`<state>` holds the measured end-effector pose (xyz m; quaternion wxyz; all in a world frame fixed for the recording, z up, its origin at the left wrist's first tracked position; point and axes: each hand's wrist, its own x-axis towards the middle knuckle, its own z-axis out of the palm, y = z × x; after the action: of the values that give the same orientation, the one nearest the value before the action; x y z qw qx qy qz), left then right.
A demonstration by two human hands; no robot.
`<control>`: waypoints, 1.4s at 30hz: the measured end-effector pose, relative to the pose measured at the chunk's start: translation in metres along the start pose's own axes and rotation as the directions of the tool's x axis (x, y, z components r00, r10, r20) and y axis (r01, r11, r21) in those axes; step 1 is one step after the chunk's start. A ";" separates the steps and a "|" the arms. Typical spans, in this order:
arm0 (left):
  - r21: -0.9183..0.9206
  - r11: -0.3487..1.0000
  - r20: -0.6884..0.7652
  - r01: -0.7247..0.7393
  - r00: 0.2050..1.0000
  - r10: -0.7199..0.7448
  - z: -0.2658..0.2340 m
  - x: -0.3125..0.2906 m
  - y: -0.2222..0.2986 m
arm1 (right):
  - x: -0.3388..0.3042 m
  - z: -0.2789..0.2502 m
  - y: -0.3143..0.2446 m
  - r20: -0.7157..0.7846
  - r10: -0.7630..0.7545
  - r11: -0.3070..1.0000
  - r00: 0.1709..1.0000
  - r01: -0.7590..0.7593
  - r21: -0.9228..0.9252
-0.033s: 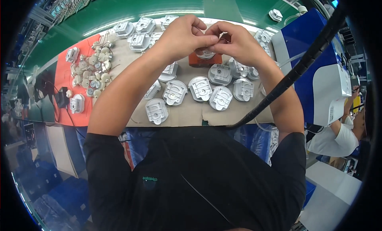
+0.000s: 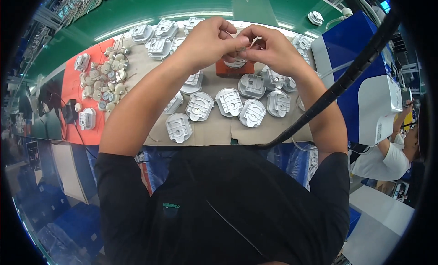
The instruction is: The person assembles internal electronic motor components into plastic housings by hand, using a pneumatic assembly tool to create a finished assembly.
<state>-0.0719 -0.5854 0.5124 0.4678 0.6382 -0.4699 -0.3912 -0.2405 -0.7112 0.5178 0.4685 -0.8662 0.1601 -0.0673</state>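
Observation:
My left hand [image 2: 213, 40] and my right hand [image 2: 269, 45] meet with fingertips pinched close together. A thin wire [image 2: 261, 47] shows at the right fingers; what the left fingers grip is hidden by the hand. Just below them, a white round part [image 2: 235, 63] sits on an orange-red block [image 2: 233, 71], partly covered by my fingers. Nearer to me, several white round plastic housings [image 2: 228, 102] lie on the brown mat, each with a raised, ribbed middle.
Cream round motors with wires [image 2: 104, 80] are heaped on an orange-red mat [image 2: 75, 94] at left. More white housings [image 2: 165, 28] stand at the back. A blue and white machine [image 2: 360, 78] is at right; a black ribbed hose [image 2: 328, 94] crosses before my right forearm. Another person [image 2: 385, 158] sits far right.
My fingertips have shifted very slightly against each other. The view has moved a touch; the housings and motors lie as before.

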 end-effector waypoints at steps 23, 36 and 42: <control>0.173 0.976 -0.236 -0.129 0.957 0.168 -0.054 -0.008 -0.041 | 0.022 0.039 -0.013 -0.014 -0.350 0.793 0.937 0.288 -0.537; 0.148 0.983 -0.275 -0.114 0.949 0.151 -0.071 -0.042 -0.041 | 0.048 0.068 -0.017 0.200 -0.229 0.623 0.953 0.302 -0.722; -0.071 0.996 -0.132 -0.050 0.990 0.040 -0.056 -0.039 -0.022 | 0.029 0.033 -0.026 -0.112 -0.259 0.957 0.959 0.238 -0.168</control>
<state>-0.0241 -0.5320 0.5081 0.5295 0.6338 -0.4378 -0.3552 -0.1984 -0.6815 0.5204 0.3768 -0.9065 0.0851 -0.1706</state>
